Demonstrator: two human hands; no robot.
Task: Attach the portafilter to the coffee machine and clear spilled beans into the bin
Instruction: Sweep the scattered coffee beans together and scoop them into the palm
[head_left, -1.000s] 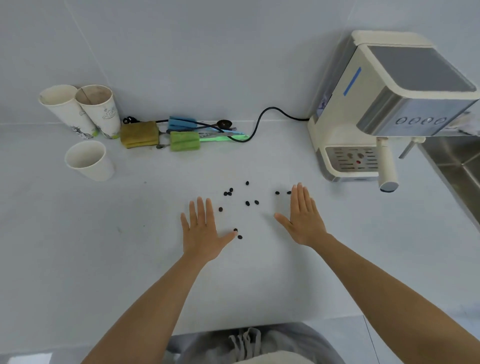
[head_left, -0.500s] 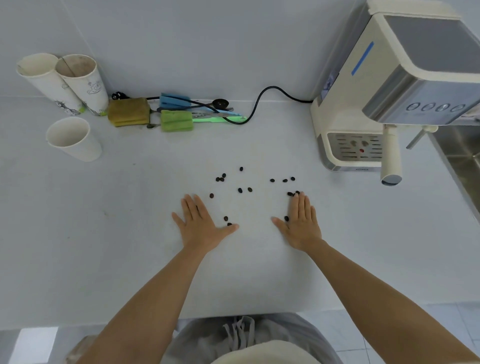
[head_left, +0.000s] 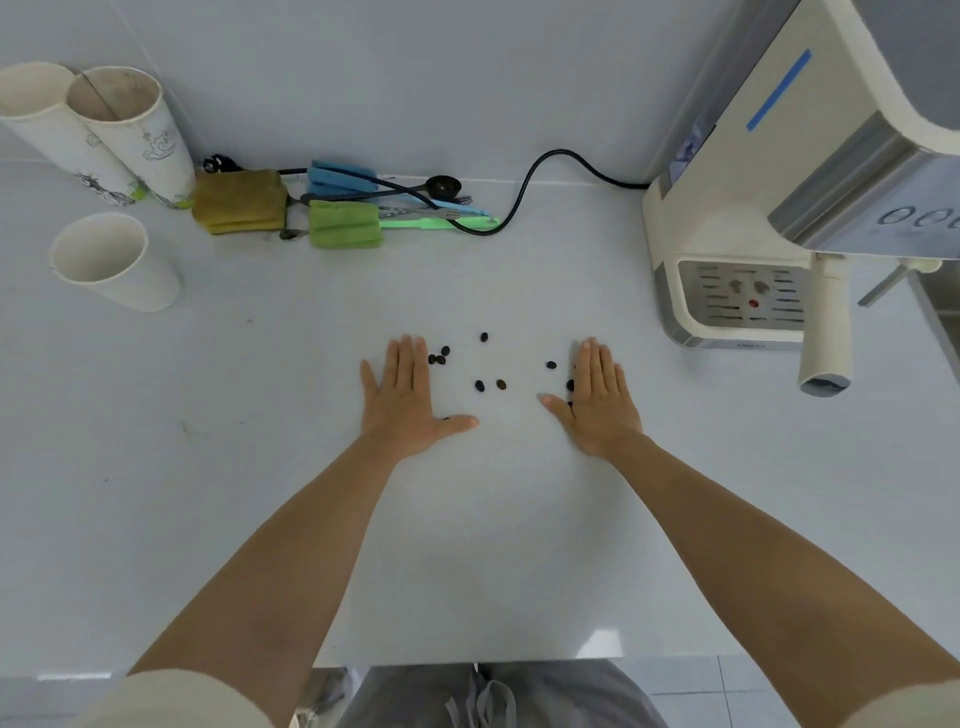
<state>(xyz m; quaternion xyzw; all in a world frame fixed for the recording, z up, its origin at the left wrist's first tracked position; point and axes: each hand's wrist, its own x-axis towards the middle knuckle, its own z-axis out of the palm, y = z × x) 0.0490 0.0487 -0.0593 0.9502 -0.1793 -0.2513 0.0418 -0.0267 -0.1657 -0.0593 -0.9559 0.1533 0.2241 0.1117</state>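
Both hands lay flat on the desk (head_left: 260, 467), palms down, fingers straight and together, gripping nothing. The left hand (head_left: 402, 397) sat on one side of the beans (head_left: 491, 384) and the right hand (head_left: 597, 402) on the other, thumbs pointing inward at each other, so the scatter lay between them and slightly ahead of the thumbs. A small cluster touched or nearly touched the left index finger; a few beans sat right against the inner edge of the right hand, one or two partly tucked under it (hard to count). The loose middle beans were about as near to one hand as the other. The scatter ran roughly left to right, so closing the hands toward each other would likely herd it into one pile.

The portafilter (head_left: 826, 332) seemed already locked into the machine (head_left: 727, 218), its handle jutting toward the viewer, to the right of the right hand. No bin showed anywhere in view.
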